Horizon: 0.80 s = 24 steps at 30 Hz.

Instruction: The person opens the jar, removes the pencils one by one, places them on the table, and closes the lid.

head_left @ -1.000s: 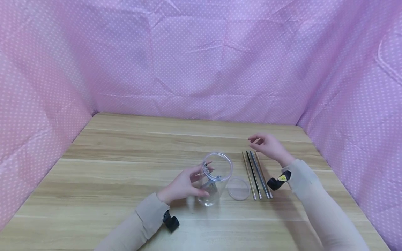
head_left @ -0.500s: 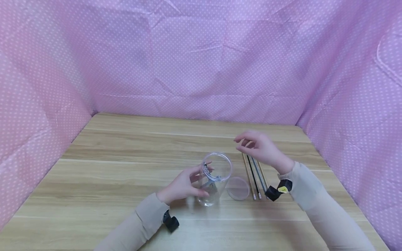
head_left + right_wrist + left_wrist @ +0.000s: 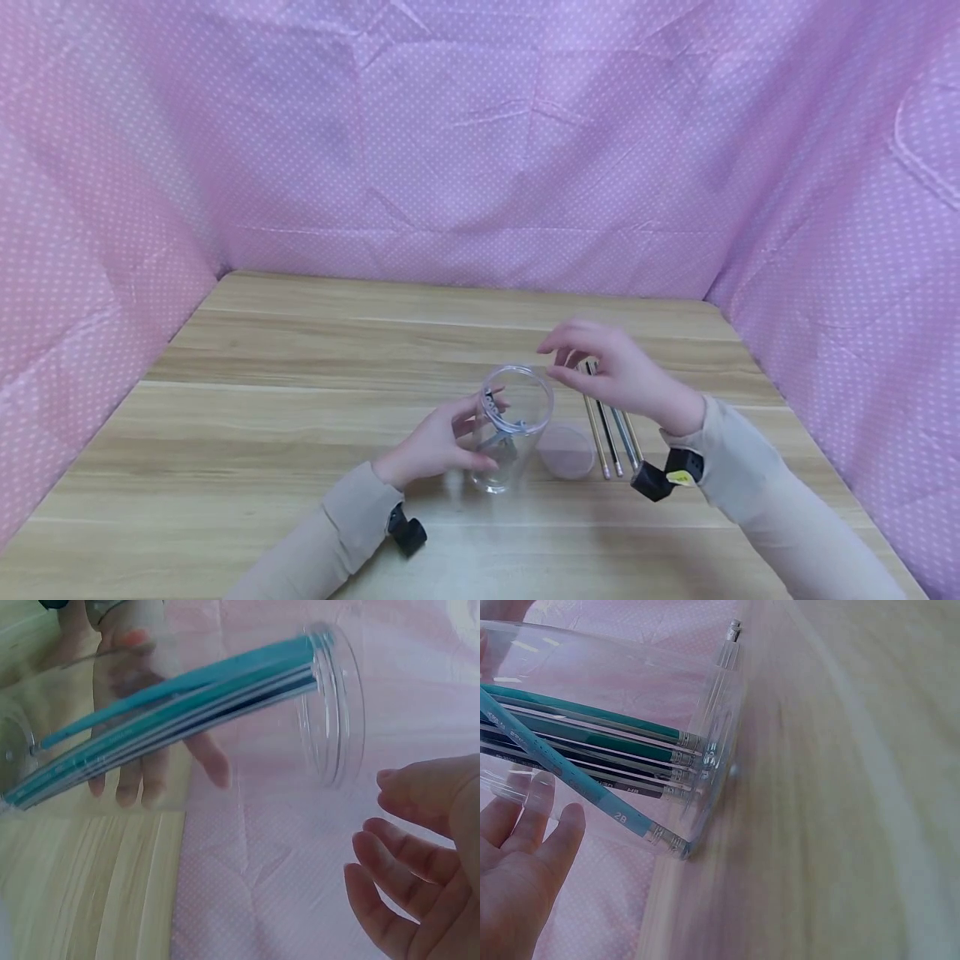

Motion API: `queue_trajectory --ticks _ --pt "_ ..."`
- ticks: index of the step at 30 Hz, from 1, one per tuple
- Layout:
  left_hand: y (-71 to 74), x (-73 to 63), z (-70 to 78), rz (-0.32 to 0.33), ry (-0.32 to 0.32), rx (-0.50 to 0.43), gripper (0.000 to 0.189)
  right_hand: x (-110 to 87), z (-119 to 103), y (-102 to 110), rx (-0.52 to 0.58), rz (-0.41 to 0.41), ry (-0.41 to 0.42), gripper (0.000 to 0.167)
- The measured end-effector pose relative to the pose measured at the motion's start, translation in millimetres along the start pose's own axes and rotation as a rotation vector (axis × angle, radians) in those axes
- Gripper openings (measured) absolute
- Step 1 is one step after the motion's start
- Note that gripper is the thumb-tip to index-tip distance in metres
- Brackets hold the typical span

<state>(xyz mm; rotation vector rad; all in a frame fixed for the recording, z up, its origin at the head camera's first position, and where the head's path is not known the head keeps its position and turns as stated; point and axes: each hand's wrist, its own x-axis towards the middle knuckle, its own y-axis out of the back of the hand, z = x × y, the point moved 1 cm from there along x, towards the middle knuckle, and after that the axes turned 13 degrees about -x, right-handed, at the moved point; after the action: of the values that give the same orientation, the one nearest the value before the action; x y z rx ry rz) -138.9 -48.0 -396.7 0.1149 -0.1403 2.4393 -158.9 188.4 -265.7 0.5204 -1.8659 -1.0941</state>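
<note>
A clear plastic jar (image 3: pixel 525 442) stands upright on the table, its round mouth uncovered. My left hand (image 3: pixel 438 442) grips it from the left side, thumb in front and fingers behind. Several teal and dark pencils (image 3: pixel 592 739) lean inside, eraser ends down; one light blue pencil marked 2B slants across the others. To the right of the jar's rim hovers my right hand (image 3: pixel 607 371), fingers loosely bent and holding nothing. In the right wrist view its fingertips are apart from the rim (image 3: pixel 334 712).
Beside the jar a clear round lid (image 3: pixel 566 452) lies flat on the wooden table (image 3: pixel 300 383). Several loose pencils (image 3: pixel 606 437) lie side by side to its right, partly beneath my right hand. Pink dotted cloth (image 3: pixel 480 167) walls the back and sides.
My right hand has moved left, from above the far ends of the loose pencils to near the jar's rim. My left hand and the jar have stayed put.
</note>
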Motion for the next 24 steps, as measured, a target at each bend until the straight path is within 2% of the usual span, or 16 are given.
queue_trajectory --ticks 4,11,15,24 --pt "0.7 0.5 -1.6 -0.003 -0.019 0.004 0.082 2.8 -10 -1 -0.032 0.019 0.092 0.031" --pt "1.3 1.8 -3.6 -0.005 -0.056 0.027 0.087 8.3 -22 -6 -0.112 0.001 0.179 0.030" --pt "1.5 1.2 -3.2 -0.001 -0.054 0.038 0.085 11.6 -23 -9 -0.131 -0.010 0.230 0.033" --pt "1.0 0.8 -1.8 0.000 -0.012 0.026 0.082 19.0 -28 -15 -0.190 -0.048 0.288 0.036"
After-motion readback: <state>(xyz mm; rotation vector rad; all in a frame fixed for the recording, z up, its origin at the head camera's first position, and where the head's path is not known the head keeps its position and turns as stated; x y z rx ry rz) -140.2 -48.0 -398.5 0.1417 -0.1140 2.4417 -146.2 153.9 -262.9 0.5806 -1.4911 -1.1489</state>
